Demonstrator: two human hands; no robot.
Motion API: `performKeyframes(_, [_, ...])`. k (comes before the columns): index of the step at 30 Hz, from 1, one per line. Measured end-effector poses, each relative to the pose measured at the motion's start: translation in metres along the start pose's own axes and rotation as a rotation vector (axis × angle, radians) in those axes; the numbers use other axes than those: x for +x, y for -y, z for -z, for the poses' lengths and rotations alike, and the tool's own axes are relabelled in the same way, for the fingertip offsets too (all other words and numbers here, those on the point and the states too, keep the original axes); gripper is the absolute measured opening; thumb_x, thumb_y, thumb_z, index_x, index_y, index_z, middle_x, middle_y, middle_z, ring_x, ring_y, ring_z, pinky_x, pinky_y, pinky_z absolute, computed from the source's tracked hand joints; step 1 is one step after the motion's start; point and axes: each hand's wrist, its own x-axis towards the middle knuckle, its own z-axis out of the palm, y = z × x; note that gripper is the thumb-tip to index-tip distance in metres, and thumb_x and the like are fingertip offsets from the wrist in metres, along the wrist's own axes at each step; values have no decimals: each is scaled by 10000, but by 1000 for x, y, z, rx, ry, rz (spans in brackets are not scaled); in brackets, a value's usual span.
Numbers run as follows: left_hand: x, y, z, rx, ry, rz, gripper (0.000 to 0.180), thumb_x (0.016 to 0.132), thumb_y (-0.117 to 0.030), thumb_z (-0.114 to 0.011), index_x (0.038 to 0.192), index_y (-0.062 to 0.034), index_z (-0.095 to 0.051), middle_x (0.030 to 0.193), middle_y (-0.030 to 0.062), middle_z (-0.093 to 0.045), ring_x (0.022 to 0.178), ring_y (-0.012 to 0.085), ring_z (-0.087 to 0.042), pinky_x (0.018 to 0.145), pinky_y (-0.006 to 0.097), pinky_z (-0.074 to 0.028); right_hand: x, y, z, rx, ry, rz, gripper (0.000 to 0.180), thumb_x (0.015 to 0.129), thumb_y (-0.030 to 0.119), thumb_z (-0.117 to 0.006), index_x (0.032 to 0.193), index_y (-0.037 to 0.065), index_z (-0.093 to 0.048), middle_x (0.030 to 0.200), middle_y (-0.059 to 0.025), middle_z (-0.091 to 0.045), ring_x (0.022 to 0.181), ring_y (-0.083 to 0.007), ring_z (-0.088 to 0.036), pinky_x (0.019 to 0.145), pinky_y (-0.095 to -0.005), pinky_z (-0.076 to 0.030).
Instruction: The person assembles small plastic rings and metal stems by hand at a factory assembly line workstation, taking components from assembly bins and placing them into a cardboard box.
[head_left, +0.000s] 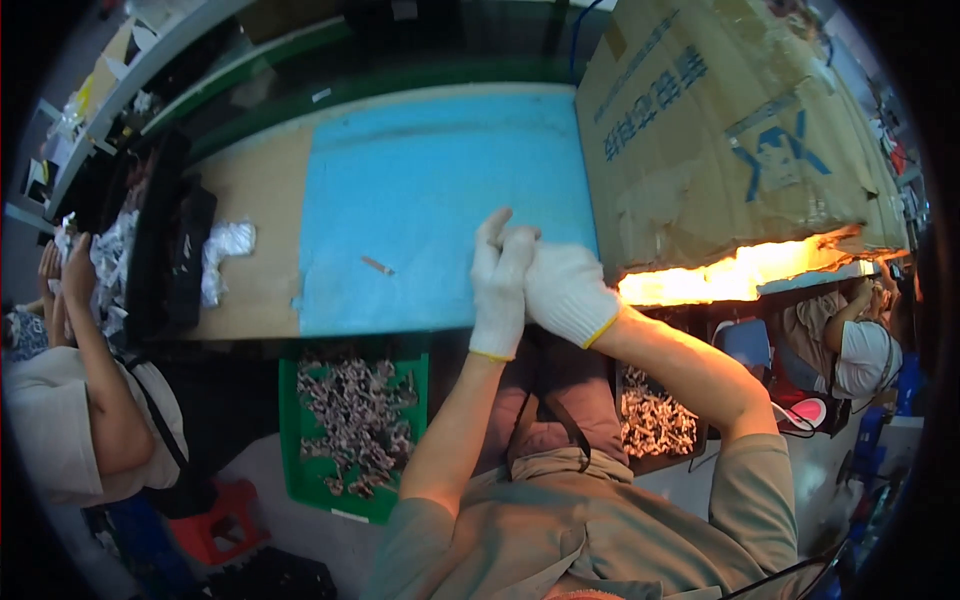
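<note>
Both forearms (455, 425) converge, white gloves (497, 335) touching: the left hand (500, 285) points its fingers (488, 235) away from the body; the right hand (570, 288) bends against them, clasp unclear. Left of the fingers, a small strip (377, 265) lies on the blue-covered table (450, 170).

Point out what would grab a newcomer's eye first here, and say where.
Probably the fiery glow along the lower edge of the big cardboard box at the right. Next, the white-gloved left hand and right hand, together over the near right part of the blue mat. Then the green bin of small greyish parts, lower left of centre.
</note>
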Motion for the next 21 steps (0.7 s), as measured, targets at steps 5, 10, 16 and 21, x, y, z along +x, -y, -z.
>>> performKeyframes(5, [5, 7, 8, 77, -55, -8, 650, 979, -307, -620, 1455, 92, -429, 1200, 173, -667, 1124, 228, -605, 1028, 358, -461, 3, 1, 6, -70, 73, 17, 154, 729, 176, -677, 788, 38, -713, 675, -121, -664, 553, -261, -688, 443, -423, -521])
performKeyframes(10, [7, 9, 4, 20, -37, -37, 639, 976, -294, -618, 1458, 81, -432, 1203, 176, -668, 1133, 231, -603, 1036, 359, -459, -3, 13, 4, -353, -23, -109, 168, 709, 185, -682, 793, 41, -700, 653, -115, -647, 530, -272, -659, 417, -430, -485])
performKeyframes(16, [7, 9, 5, 121, -55, -22, 623, 1002, -346, -621, 1419, 95, -484, 1177, 161, -670, 1097, 204, -603, 1007, 325, -466, 2, 1, -17, -66, 85, -136, 251, 805, 202, -653, 922, -18, -684, 717, -178, -695, 641, -335, -734, 491, -502, -542])
performKeyframes(21, [-25, -23, 26, 171, -29, -20, 526, 1067, -421, -531, 1278, 54, -611, 1083, 177, -702, 928, 207, -684, 821, 333, -552, -8, -26, 20, 1202, 132, -695, 406, 994, 379, -582, 1028, -24, -619, 841, -191, -729, 787, -354, -729, 728, -424, -570])
